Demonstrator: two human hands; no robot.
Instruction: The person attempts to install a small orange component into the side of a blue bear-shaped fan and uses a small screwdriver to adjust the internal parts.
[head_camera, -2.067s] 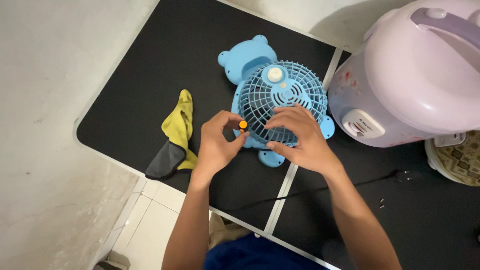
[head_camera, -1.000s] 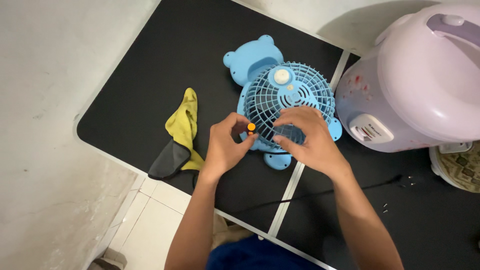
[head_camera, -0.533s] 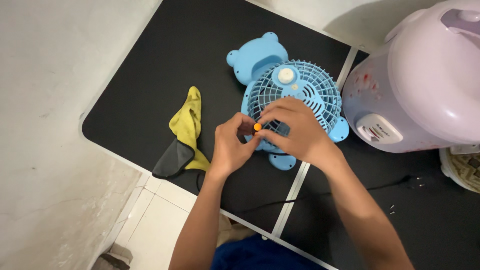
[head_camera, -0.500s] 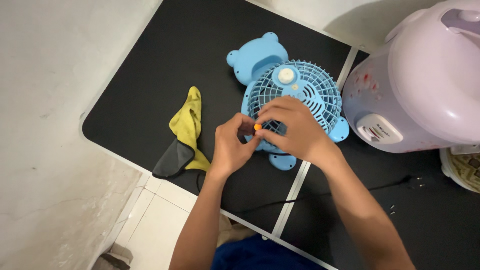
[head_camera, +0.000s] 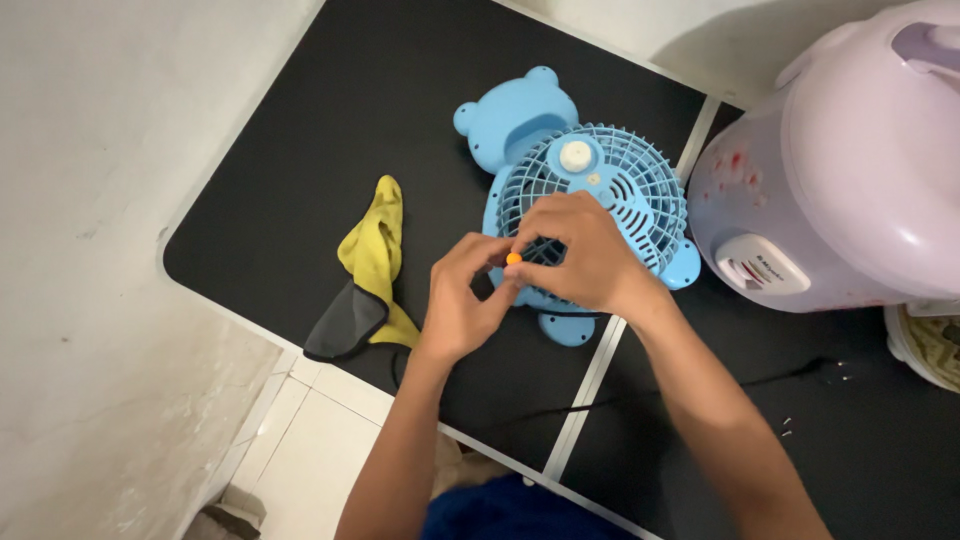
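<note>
Fan (head_camera: 590, 215) lies grille-up on the black worktop (head_camera: 300, 170), between the yellow-and-grey cloth (head_camera: 372, 275) and the pale purple cooker (head_camera: 850, 180), close beside the latter. Left hand (head_camera: 462, 300) sits at the near-left rim of the grille, fingers closed on a small orange-tipped tool (head_camera: 513, 259), most likely a screwdriver; its shaft is hidden. Right hand (head_camera: 580, 250) is laid over the lower grille, fingers curled onto the wires, holding the fan steady.

Change noted: over the last two seconds both hands have kept to the same spot on the rim; the orange tip has shifted only slightly between the fingers, and the fan has not moved on the worktop. Judgement: work at one fixing point on the grille edge is ongoing, grille not yet released. A dark cable (head_camera: 560, 415) runs across the near worktop
</note>
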